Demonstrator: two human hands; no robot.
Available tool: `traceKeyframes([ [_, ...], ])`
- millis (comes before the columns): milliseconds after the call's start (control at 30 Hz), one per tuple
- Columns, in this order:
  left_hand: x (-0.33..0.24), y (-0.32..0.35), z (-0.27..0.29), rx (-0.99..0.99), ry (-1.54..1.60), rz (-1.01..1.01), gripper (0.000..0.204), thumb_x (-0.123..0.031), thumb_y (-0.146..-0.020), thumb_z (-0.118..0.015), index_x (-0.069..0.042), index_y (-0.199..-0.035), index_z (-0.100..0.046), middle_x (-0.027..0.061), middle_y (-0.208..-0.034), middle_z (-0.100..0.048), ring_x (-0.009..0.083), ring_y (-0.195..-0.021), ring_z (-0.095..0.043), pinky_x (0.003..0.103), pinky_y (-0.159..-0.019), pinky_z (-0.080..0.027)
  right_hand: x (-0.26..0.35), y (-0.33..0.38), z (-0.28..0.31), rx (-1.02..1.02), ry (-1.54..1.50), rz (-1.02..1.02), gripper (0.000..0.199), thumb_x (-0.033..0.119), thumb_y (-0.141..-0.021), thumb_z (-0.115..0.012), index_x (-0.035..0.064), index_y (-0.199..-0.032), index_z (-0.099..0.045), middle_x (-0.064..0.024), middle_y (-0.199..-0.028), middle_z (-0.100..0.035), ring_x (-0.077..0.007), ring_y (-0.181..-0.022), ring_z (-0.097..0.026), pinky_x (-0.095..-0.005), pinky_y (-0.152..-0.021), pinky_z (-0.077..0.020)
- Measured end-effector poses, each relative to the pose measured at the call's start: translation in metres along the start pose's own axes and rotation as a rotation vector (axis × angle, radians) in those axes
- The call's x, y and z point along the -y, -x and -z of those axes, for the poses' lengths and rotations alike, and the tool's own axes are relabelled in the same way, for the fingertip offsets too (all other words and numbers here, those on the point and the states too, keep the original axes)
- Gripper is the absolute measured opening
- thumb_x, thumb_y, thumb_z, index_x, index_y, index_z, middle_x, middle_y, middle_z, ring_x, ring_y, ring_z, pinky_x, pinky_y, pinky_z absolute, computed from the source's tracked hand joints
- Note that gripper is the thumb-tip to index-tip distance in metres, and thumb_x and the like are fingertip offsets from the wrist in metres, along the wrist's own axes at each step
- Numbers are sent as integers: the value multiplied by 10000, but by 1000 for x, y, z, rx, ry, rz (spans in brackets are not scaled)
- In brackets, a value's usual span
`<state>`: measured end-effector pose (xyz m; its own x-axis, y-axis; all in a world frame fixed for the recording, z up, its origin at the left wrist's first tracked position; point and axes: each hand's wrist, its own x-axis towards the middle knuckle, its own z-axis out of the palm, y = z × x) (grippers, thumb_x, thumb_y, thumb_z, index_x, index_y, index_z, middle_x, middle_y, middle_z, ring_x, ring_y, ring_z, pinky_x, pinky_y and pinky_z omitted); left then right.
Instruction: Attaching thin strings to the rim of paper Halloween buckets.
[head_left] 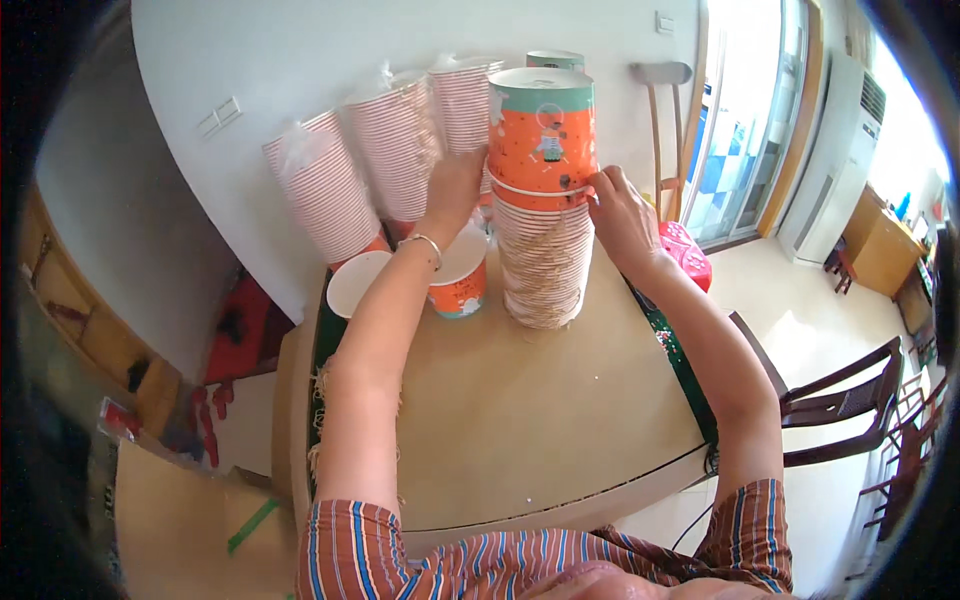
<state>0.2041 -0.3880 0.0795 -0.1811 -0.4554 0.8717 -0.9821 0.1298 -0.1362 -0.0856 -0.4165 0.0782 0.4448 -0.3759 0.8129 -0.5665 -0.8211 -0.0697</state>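
Note:
A tall stack of nested paper buckets (545,260) stands upside down on the table in front of me, showing many pale rims. The topmost paper bucket (540,140) is orange with a green band and a printed figure. My left hand (460,188) grips the left side of the stack near that bucket's rim, its fingertips partly hidden. On the other side, my right hand (622,212) pinches the rim with bent fingers. Left of the stack, an orange paper bucket (459,290) stands beside a white round piece (357,283), partly covered by my left forearm.
Several plastic-wrapped bucket stacks (325,190) lean by the wall at the back of the table (530,420). Another green-topped stack (556,59) stands behind mine. A crutch (660,75), a red stool (686,258) and a dark chair (845,405) are to the right; a cardboard box (180,510) is at lower left.

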Motion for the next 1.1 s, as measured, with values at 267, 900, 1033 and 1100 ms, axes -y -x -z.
traceKeyframes([
  [267, -3, 22, 5, 64, -56, 6, 457, -9, -861, -539, -96, -1306, -594, 151, -865, -637, 353, -781, -637, 451, -682, -514, -13, -16, 0, -162, -317, -62, 305, 7, -916, -618, 67, -1209, -562, -124, -1131, -606, -274, -885, -672, -373, -729, -544],
  [900, 12, 11, -30, 151, 23, 104, 482, -6, -894, -499, -153, -1347, -574, 174, -940, -626, 397, -826, -658, 489, -694, -540, 1, -76, 17, -210, -266, 38, 555, 224, -868, -750, 196, -1378, -535, -167, -1353, -481, -368, -1257, -517, -451, -1032, -466],
  [1033, -2, 17, -29, 147, 209, 208, 440, -36, -930, -464, -155, -1339, -573, 185, -1092, -668, 413, -954, -665, 500, -770, -543, 4, -77, 20, -208, -222, 93, 516, 238, -879, -730, 156, -1355, -548, -141, -1368, -504, -379, -1263, -511, -469, -1039, -452],
  [1100, -12, 22, -25, 156, 233, 259, 433, -44, -933, -465, -154, -1337, -574, 190, -1117, -669, 412, -976, -662, 497, -782, -541, 3, -77, 21, -211, -231, 131, 504, 241, -882, -725, 150, -1347, -551, -133, -1352, -520, -381, -1256, -515, -473, -1036, -452],
])
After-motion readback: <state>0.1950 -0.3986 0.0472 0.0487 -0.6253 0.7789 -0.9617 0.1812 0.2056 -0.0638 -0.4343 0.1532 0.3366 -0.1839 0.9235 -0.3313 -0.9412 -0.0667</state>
